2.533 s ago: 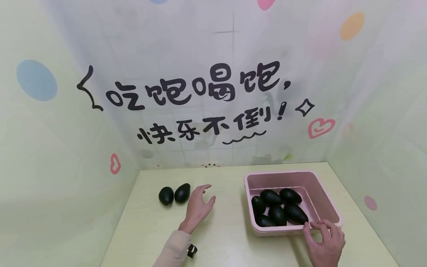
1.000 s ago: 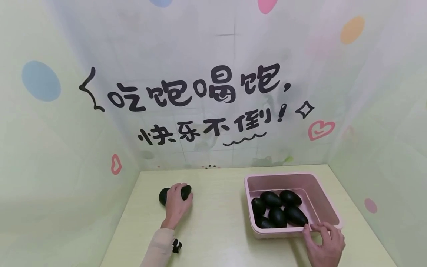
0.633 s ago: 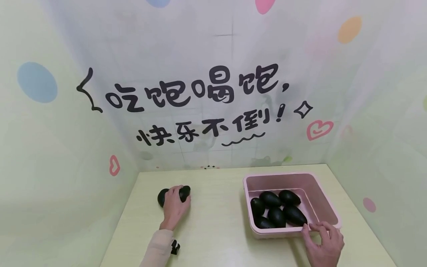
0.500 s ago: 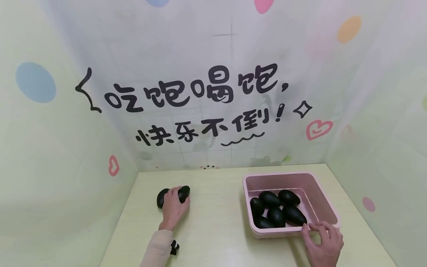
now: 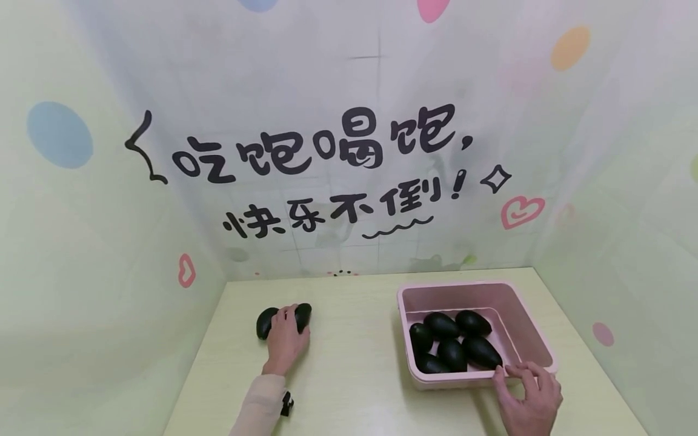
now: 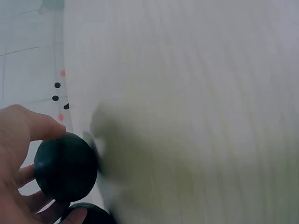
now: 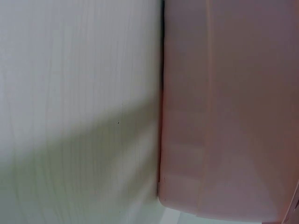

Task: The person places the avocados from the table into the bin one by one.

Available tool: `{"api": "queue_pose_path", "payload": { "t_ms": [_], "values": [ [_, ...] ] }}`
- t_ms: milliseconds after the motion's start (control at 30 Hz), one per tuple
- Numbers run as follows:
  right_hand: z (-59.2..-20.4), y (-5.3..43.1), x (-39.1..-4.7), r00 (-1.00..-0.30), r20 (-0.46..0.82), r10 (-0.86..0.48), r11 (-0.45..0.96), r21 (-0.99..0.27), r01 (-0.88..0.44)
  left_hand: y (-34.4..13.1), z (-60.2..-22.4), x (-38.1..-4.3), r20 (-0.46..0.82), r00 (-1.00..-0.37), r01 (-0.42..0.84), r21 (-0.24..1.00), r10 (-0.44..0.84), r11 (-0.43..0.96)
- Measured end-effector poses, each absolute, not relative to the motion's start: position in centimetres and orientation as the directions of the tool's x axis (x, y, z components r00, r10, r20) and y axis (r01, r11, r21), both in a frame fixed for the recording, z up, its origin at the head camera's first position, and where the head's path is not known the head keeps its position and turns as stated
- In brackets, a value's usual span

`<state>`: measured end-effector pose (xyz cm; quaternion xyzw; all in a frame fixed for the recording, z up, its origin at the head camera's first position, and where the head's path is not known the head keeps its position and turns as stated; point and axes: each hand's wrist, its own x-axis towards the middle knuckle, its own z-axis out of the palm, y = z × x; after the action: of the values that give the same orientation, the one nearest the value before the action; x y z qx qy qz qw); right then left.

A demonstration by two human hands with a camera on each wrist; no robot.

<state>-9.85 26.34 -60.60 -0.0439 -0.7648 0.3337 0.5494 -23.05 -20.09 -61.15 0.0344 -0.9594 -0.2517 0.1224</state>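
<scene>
Two dark green avocados lie side by side at the table's left. My left hand reaches over both and grips the right-hand avocado, its fingers going down between the pair. The left wrist view has the thumb at one side of this avocado and fingers behind it; a fingertip rests on the other avocado. That left-hand avocado is partly hidden by the hand. My right hand pinches the front rim of a pink plastic bin. Several avocados lie inside it, toward its left.
The pale wooden table spans the space between the avocado pair and the bin. Behind it rises a printed backdrop with black lettering, with pale side panels at left and right. The bin's outer wall fills much of the right wrist view.
My left hand has moved left from beside the avocado pair and closed over the right-hand one, which still lies in place. The right hand stays on the bin's rim.
</scene>
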Motion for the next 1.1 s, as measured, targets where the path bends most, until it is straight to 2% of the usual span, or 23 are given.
{"api": "queue_pose_path", "payload": {
  "t_ms": [433,733,1100],
  "values": [
    [-60.03,26.04,-9.76,-0.390,0.808,0.442,0.764,-0.567,-0.308,-19.91,-61.52,-23.52,0.208,-0.971,-0.006,0.469,-0.118,0.883],
    [-60.08,25.93,-9.87,-0.376,0.809,0.452,0.764,-0.569,-0.304,-19.62,-61.26,-23.35,0.188,-0.974,-0.006,0.540,-0.128,0.841],
    [-60.29,25.98,-9.80,-0.383,0.801,0.459,0.756,-0.579,-0.306,-19.54,-60.85,-22.81,0.204,-0.969,0.000,0.553,-0.136,0.833]
  ]
}}
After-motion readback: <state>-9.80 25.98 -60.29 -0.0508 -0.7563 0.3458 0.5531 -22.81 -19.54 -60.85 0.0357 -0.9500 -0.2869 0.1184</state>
